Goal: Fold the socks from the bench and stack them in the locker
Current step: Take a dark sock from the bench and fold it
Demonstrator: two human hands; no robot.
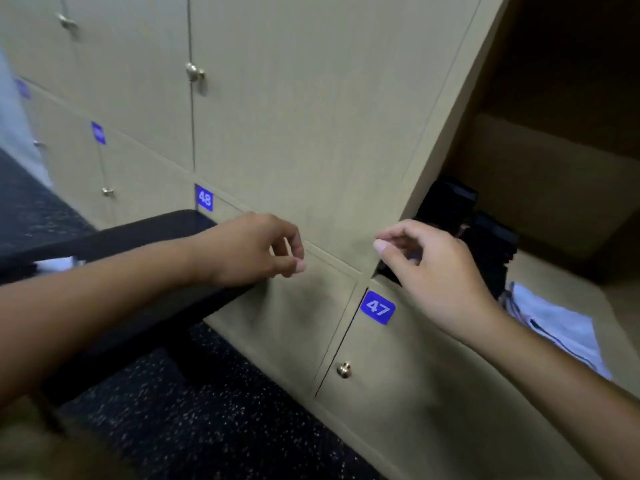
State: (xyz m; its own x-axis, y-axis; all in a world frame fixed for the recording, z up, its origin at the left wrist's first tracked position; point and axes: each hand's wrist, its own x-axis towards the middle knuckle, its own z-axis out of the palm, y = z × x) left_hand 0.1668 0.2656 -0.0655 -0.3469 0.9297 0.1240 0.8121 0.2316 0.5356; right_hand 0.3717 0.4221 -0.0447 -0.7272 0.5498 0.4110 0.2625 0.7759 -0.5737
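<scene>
Dark socks (460,216) are sitting stacked in the locker (554,188). Both hands (249,247) (440,268) are hovering loosely curled, holding nothing, while 1 pale sock (57,263) is waiting on the bench (131,237).

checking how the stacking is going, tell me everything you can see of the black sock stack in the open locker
The black sock stack sits on the floor of the open locker, near its front left corner. It looks like dark folded fabric piled in two uneven, slightly leaning heaps. The right hand covers its lower left part; contact cannot be told. A white folded cloth lies just in front of it to the right.
</scene>
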